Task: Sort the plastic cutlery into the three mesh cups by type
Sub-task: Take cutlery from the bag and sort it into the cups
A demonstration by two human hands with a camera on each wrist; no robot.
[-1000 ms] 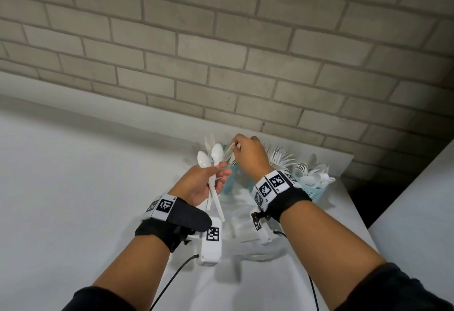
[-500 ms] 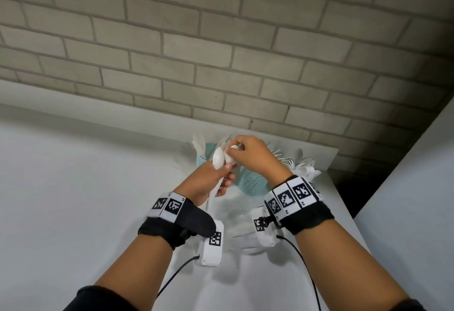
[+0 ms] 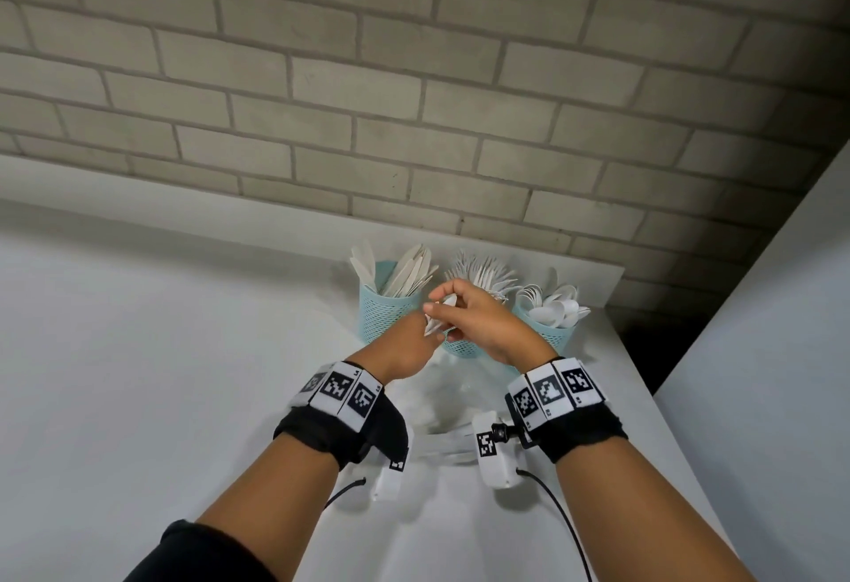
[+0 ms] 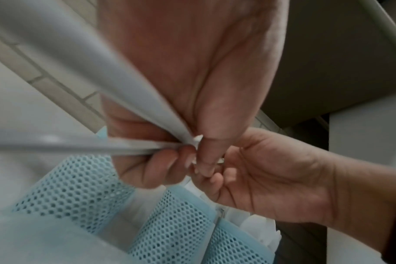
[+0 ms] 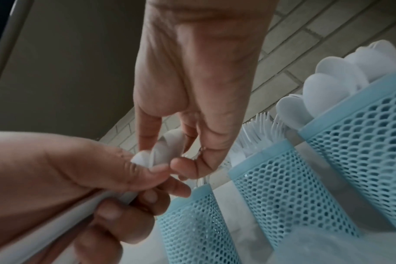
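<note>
Where a second ago the left hand (image 3: 404, 344) held its white plastic spoons (image 3: 439, 317) upright above the cups, it now has them lower and in front of the middle cup, and the camera has tilted so all three cups show. Its fingers (image 5: 133, 171) curl round the smooth handles. The right hand (image 3: 478, 319) has come onto the bundle, thumb and fingertips (image 5: 183, 166) pinching the glossy spoon bowls. Behind, three pale blue perforated mesh cups stand in a row on the white bench (image 3: 138, 374): the left mesh cup (image 3: 386, 317) holds flat white knives, the middle mesh cup (image 5: 271, 180) spiky forks, the right mesh cup (image 3: 552, 335) rounded spoons. A grey brick wall (image 3: 414, 98) rises behind.
</note>
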